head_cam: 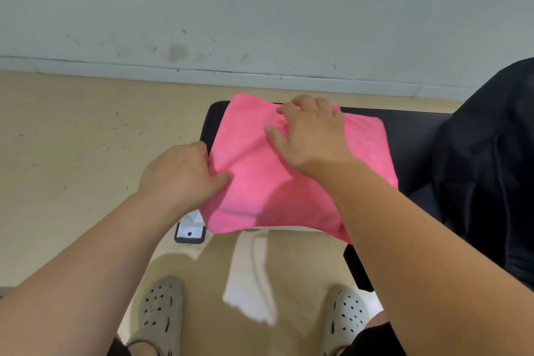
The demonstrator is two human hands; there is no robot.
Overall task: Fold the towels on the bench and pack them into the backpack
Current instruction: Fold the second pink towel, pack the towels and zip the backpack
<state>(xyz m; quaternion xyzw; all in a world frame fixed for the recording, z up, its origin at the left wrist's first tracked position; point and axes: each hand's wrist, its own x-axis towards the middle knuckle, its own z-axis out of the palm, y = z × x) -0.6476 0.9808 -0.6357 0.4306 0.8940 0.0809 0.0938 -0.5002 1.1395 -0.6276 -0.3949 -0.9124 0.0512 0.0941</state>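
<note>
View from above, looking down past two bare forearms. A pink towel (254, 182) lies at the centre of the view, spread over the left end of a black bench (404, 130). The towel forms a rough rectangle. Its far corner, at 11 o'clock, sticks out past the back edge of the bench, and its near edge droops over the front edge at 6 o'clock.

The left hand (179, 173) is at the towel's 9 o'clock side. It pinches the left edge of the cloth, with the thumb (222, 178) lying on top and the other fingers curled together at the edge, their tips hidden.

The right hand (312, 130) rests palm down on the far half of the towel, toward 1 o'clock. Its fingers are spread apart and slightly bent, with the fingertips on the cloth near the far edge.

A black backpack (491, 167) sits on the bench at 3 o'clock from the towel, close to it but not touching. Whether it is open cannot be told.

Under the bench at 7 o'clock, a white bracket (190, 230) with a small hole sits on the beige floor (72, 139). A scuffed pale grey wall (260, 9) fills the top of the view. At the bottom, two feet wear pale grey clogs with holes, one at 7 o'clock (161, 309) and one at 5 o'clock (345, 315).
</note>
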